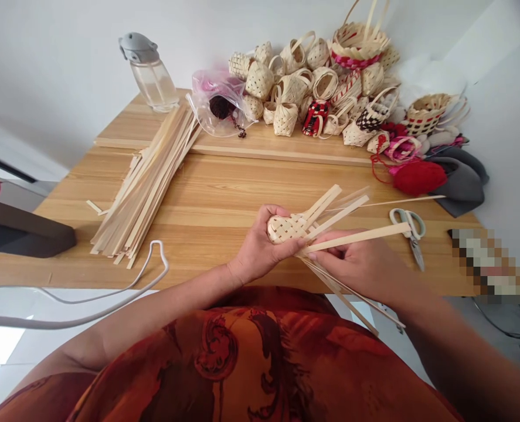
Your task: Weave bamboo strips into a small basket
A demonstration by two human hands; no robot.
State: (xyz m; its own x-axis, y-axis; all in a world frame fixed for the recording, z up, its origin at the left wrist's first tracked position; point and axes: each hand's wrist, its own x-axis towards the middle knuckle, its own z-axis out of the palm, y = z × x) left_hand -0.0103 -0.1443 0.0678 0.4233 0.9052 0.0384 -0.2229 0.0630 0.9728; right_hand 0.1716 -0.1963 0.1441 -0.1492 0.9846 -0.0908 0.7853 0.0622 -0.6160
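My left hand (260, 243) grips a small piece of pale woven bamboo (284, 228), with loose strips fanning out from it to the right. My right hand (356, 264) pinches several of these flat strips (352, 237) close to the weave, and their long ends stick out past my fingers. A thick bundle of loose bamboo strips (143, 187) lies on the wooden table (224, 187) to the left of my hands. Steel scissors with pale handles (411, 231) lie just beyond my right hand.
Several small woven baskets (286, 88) are heaped at the table's far side, beside a plastic bag (220, 105) and a clear bottle with a grey cap (149, 73). Red yarn (419, 177) and grey cloth (459, 184) lie to the right. A white cable (123, 293) crosses the near left.
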